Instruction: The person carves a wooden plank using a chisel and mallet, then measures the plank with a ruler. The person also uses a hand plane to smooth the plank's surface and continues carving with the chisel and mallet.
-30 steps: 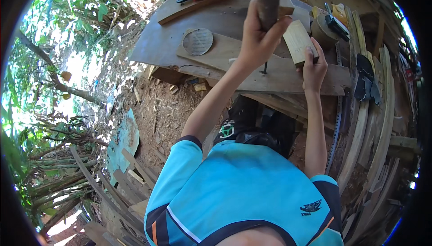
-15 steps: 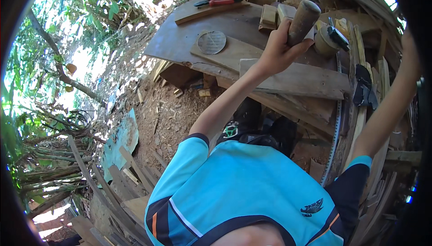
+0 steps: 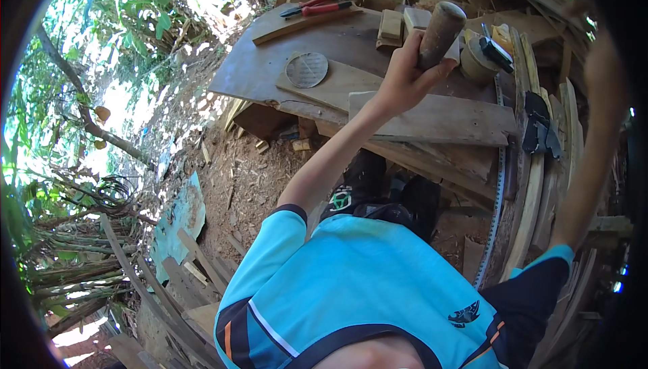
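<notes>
My left hand (image 3: 403,80) is closed around a thick wooden cylinder (image 3: 442,34) with a pale round end, held tilted above the workbench. Below that hand lies a flat grey-brown board (image 3: 439,120). Close to the cylinder's right stands a round tan container (image 3: 476,65) with a dark-topped object leaning over it. My right arm reaches far up along the right rim. There my right hand (image 3: 579,6) is dark and smeared, so its fingers do not show, nor whether it holds anything.
Red-handled pliers (image 3: 317,8) rest on a wood strip at the bench's back left. A clear round disc (image 3: 306,70) lies nearer. A measuring tape (image 3: 496,200) runs down the right side, beside long planks and a dark cloth scrap (image 3: 540,126). Small wood blocks (image 3: 390,26) sit at the back.
My right forearm has swung up and outward, bringing the hand to the upper right rim. The left hand keeps its hold on the cylinder; the whole view has shifted slightly.
</notes>
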Demonstrator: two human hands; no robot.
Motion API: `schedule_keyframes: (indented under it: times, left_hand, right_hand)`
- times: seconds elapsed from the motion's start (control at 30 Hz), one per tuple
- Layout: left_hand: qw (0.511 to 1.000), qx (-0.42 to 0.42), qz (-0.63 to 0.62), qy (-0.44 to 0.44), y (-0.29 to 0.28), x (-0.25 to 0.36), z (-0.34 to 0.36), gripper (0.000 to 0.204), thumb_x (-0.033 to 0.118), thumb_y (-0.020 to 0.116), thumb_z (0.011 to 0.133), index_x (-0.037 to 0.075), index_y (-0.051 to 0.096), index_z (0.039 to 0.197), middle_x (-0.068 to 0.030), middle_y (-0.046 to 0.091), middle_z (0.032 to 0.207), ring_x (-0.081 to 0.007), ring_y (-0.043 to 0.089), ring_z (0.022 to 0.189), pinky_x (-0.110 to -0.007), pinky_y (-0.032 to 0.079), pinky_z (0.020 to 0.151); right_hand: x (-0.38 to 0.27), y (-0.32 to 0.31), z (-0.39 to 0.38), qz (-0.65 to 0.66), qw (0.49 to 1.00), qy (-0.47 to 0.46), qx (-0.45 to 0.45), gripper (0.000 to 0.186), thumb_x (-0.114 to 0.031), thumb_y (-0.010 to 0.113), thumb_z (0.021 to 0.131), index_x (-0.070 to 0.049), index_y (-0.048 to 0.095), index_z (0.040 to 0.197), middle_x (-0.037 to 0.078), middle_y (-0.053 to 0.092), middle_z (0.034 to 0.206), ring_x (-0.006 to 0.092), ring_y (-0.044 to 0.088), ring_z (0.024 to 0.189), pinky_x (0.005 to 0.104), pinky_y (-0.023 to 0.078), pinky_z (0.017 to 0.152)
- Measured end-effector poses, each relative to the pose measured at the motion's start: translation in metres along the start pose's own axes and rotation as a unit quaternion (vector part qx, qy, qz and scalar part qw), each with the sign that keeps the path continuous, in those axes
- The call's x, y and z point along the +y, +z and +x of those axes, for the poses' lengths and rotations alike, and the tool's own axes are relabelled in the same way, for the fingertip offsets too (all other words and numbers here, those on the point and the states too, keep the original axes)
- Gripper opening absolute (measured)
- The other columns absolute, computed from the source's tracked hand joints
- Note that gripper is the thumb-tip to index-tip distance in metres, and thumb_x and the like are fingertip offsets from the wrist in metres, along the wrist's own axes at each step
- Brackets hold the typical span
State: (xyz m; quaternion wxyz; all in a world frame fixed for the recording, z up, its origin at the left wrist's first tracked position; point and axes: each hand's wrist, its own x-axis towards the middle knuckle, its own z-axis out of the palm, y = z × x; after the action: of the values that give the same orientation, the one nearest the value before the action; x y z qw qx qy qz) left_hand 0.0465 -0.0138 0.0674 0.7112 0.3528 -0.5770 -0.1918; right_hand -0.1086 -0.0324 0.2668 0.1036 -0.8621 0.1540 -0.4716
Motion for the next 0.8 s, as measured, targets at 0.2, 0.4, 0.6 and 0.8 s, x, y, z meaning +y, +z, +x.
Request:
schedule_keyframes:
  times: [0.2, 0.4, 0.6, 0.8]
  left_hand:
    - [0.998, -0.011, -0.022, -0.057, -0.008, -0.008, -0.002, 0.021, 0.011, 0.065, 0.077, 0.003, 0.050, 0.089, 0.0030, 0.049, 0.071, -0.0034, 0.042, 0.064, -0.019, 0.035, 0.055]
    - [0.999, -0.035, -0.027, -0.027, 0.003, 0.011, -0.010, 0.024, 0.010, 0.067, 0.075, 0.004, 0.051, 0.091, 0.0032, 0.047, 0.071, -0.0041, 0.042, 0.066, -0.020, 0.035, 0.057]
    - [0.986, -0.015, 0.133, 0.096, 0.003, 0.014, -0.033, 0.039, 0.013, 0.072, 0.060, 0.004, 0.050, 0.091, -0.0045, 0.051, 0.071, -0.0183, 0.054, 0.066, -0.028, 0.041, 0.057]
    - [0.904, -0.255, 0.233, 0.252, 0.041, 0.006, -0.116, 0.022, 0.018, 0.056, 0.065, 0.017, 0.050, 0.086, 0.0020, 0.045, 0.069, -0.0125, 0.046, 0.059, -0.026, 0.035, 0.050]
  right_hand:
    - [0.012, 0.047, -0.024, 0.189, 0.967, 0.167, 0.037, 0.031, -0.022, 0.050, 0.083, 0.000, 0.055, 0.105, 0.010, 0.060, 0.090, 0.0130, 0.058, 0.076, 0.0263, 0.047, 0.062]
    - [0.130, 0.121, -0.126, 0.186, 0.919, 0.322, 0.129, 0.035, -0.027, 0.049, 0.084, -0.004, 0.058, 0.108, 0.004, 0.059, 0.079, 0.0094, 0.054, 0.059, 0.0205, 0.037, 0.042]
    - [0.153, 0.180, -0.174, 0.102, 0.945, 0.278, 0.141, 0.031, -0.017, 0.049, 0.082, 0.003, 0.057, 0.105, 0.016, 0.062, 0.095, 0.0227, 0.061, 0.085, 0.0312, 0.046, 0.074]
    - [0.142, 0.178, -0.172, 0.026, 0.936, 0.328, 0.127, 0.028, -0.014, 0.049, 0.082, 0.002, 0.057, 0.103, 0.020, 0.061, 0.096, 0.0280, 0.060, 0.091, 0.0329, 0.044, 0.079]
